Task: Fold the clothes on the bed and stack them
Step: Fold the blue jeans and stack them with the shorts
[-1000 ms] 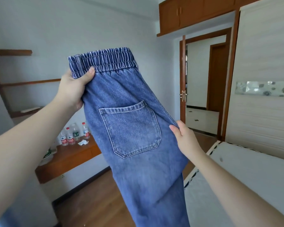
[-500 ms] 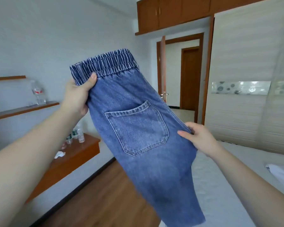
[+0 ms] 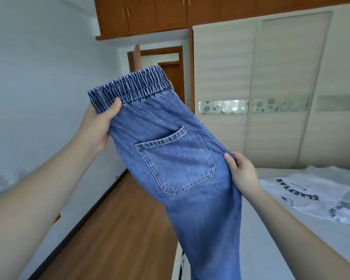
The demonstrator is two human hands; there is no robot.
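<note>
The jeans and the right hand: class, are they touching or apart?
Touching. The head view shows the right hand with its fingers curled over the side edge of the jeans, pinching the denim beside the back pocket.

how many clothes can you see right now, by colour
Blue: 1, the jeans held up off the bed by the left hand at the waistband and the right hand at the side edge.
White: 2 at least, printed garments lying overlapped on the bed; the exact number is hard to tell.
Total: 3 at least.
</note>
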